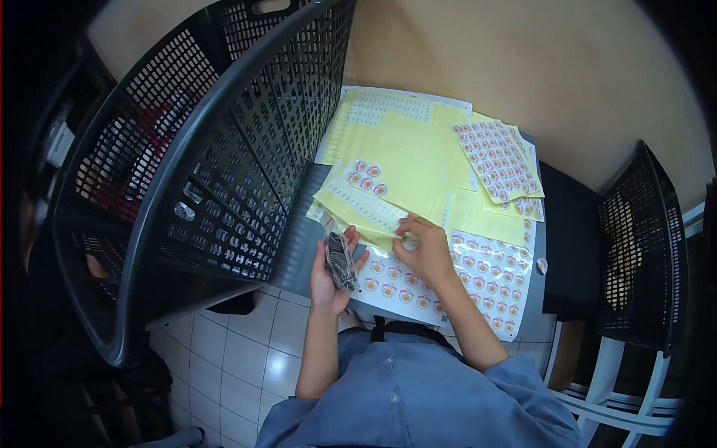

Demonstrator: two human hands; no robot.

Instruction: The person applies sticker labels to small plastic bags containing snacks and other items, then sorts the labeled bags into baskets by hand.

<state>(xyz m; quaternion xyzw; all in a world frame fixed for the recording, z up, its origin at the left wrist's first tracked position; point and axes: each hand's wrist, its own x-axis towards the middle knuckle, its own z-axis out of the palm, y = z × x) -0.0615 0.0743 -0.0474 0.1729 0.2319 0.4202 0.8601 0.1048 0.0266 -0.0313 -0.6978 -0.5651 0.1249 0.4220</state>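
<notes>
My left hand (pixel 329 278) holds a clear plastic bag (pixel 341 260) with dark, coiled items inside, palm up near the table's front edge. To its right, my right hand (pixel 423 249) pinches at the edge of a yellow backing sheet (pixel 366 210) that carries small white labels. Whether a label is between the fingertips is too small to tell. Under my right hand lies a large white sheet with rows of round stickers (pixel 407 287). Several round stickers (pixel 365 178) sit on a yellow sheet behind my left hand.
A large black perforated basket (pixel 246 142) rises at the left of the grey table (pixel 293 257). More sticker sheets (pixel 497 160) lie at the back right. One loose sticker (pixel 542 265) is by the right edge. Another black basket (pixel 644 254) stands far right.
</notes>
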